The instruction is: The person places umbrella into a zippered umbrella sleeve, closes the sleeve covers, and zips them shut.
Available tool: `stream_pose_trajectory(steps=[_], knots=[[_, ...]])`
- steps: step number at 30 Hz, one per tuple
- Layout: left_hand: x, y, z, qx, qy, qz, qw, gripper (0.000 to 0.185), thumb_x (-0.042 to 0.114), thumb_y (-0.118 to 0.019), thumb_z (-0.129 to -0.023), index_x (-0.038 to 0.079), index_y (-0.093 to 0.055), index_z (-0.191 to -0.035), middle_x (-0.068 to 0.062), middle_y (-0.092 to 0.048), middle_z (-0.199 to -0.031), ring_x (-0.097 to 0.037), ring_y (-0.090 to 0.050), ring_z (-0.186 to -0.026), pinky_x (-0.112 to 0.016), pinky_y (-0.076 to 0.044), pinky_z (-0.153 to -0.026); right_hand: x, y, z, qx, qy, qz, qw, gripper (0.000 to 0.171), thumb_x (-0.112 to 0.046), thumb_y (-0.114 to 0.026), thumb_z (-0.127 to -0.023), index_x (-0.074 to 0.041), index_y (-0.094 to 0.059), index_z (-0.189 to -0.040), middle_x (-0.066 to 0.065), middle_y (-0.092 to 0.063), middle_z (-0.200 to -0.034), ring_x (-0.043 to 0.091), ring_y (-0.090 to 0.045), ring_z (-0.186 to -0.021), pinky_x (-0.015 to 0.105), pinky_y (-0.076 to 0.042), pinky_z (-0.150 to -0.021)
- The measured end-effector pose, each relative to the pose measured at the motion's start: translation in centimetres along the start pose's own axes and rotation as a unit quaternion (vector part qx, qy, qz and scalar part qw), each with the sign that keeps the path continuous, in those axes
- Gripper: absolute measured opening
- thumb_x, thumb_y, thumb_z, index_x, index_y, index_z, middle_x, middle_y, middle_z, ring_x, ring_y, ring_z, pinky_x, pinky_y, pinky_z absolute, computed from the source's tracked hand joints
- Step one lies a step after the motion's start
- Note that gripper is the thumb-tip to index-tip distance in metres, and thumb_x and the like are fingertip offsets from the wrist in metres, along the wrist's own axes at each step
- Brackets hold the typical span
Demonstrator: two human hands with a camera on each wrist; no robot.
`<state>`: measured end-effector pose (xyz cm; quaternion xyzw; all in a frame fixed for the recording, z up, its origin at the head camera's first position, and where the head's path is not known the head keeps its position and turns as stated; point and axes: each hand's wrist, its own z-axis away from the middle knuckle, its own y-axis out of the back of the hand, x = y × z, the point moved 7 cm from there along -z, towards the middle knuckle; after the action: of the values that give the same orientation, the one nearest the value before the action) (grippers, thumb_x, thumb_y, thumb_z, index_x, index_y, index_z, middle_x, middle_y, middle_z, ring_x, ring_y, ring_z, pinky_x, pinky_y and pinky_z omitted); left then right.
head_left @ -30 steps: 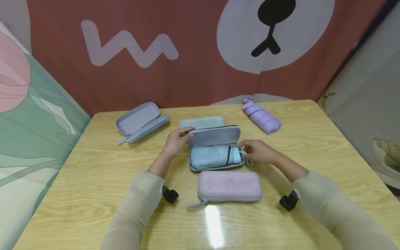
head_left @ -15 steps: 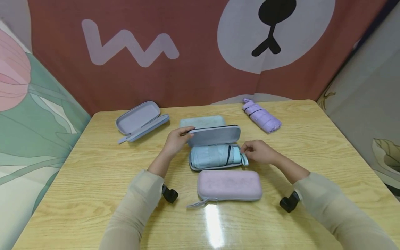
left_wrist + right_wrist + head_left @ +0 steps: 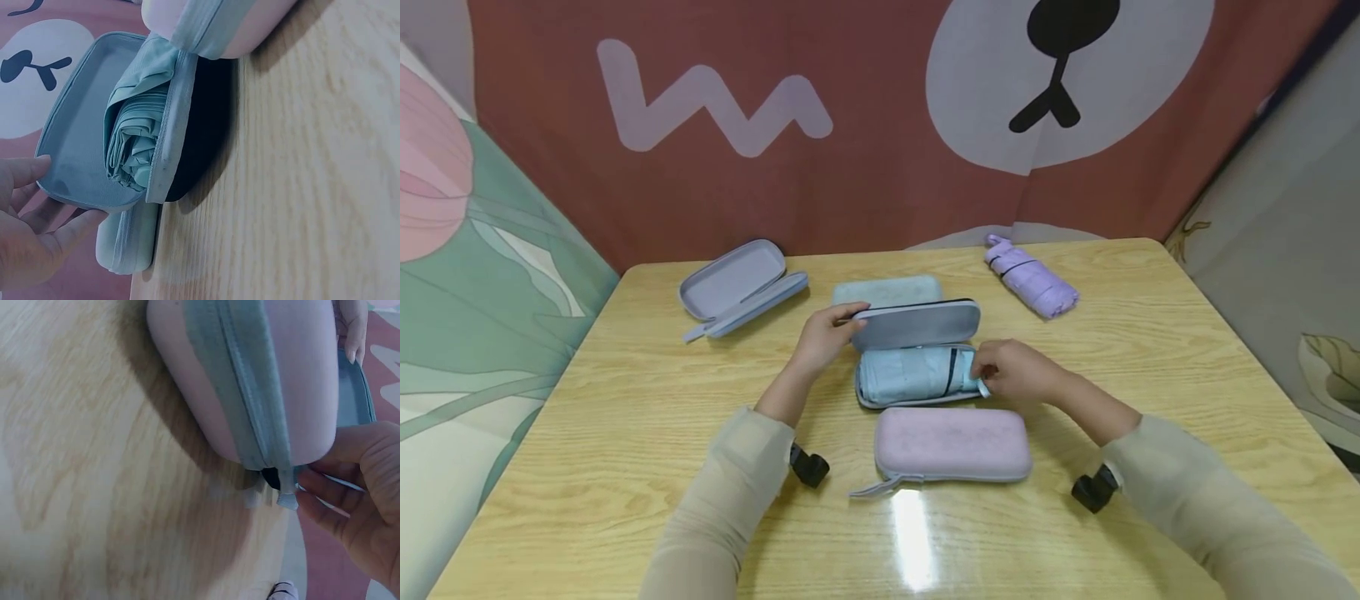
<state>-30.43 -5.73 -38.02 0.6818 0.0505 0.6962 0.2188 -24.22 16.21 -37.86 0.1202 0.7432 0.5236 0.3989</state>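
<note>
Two hands work one open case [image 3: 917,398] at desk [image 3: 625,433] centre: left hand [image 3: 823,337] grips its lid [image 3: 917,323] at 9 o'clock, right hand [image 3: 1018,371] pinches the soft, light umbrella [image 3: 910,375] inside at 3 o'clock; squashy, best held mid-bundle.

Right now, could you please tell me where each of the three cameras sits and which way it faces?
Head: worn on the head, looking forward and down at the table; both forearms, left hand and right hand show.
Left wrist: low beside the open case, looking along it at the blue umbrella inside; left hand's fingers show.
Right wrist: low at the pink case; right hand's fingers show.
Shared: head and left wrist both show the blue umbrella.
</note>
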Motion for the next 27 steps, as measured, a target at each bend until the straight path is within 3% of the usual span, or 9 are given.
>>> stream_pose_trajectory(steps=[5,11,20,27], knots=[[0.1,0.0,0.0,0.004,-0.003,-0.002,1.0,0.031,0.018,-0.054,-0.086,0.014,-0.056,-0.117,-0.004,-0.051,-0.118,-0.017,-0.049,-0.105,-0.031,-0.044,-0.08,-0.9,0.0,0.3,-0.018,0.05,0.011,0.999,0.026,0.015,-0.049,-0.065,-0.005,-0.061,-0.077,-0.002,-0.055,-0.075,0.012,-0.052,-0.069,0.028,-0.045,-0.061],[0.2,0.2,0.1,0.005,-0.004,0.002,1.0,0.031,0.018,-0.054,-0.086,0.014,-0.056,-0.117,-0.004,-0.05,-0.119,-0.017,-0.048,-0.105,-0.031,-0.044,-0.08,-1.0,-0.2,0.6,-0.042,0.034,0.008,0.998,0.021,0.009,-0.056,-0.068,-0.006,-0.056,-0.084,-0.003,-0.05,-0.076,0.012,-0.047,-0.069,0.027,-0.042,-0.06],[0.1,0.2,0.1,0.006,-0.002,0.002,1.0,0.031,0.018,-0.055,-0.086,0.014,-0.056,-0.116,-0.004,-0.051,-0.118,-0.017,-0.049,-0.104,-0.031,-0.044,-0.08,-1.5,0.1,0.6,0.028,0.083,0.051,0.995,0.013,0.004,-0.067,-0.066,-0.007,-0.06,-0.067,-0.002,-0.053,-0.069,0.011,-0.051,-0.064,0.025,-0.044,-0.057],[-0.1,0.1,0.1,0.004,-0.001,0.001,1.0,0.031,0.018,-0.055,-0.085,0.015,-0.057,-0.116,-0.003,-0.051,-0.118,-0.016,-0.049,-0.104,-0.031,-0.044,-0.08,-2.1,0.1,0.3,0.051,0.106,0.082,0.99,0.009,0.003,-0.069,-0.065,-0.005,-0.064,-0.066,0.001,-0.05,-0.074,0.015,-0.047,-0.071,0.028,-0.043,-0.061]])
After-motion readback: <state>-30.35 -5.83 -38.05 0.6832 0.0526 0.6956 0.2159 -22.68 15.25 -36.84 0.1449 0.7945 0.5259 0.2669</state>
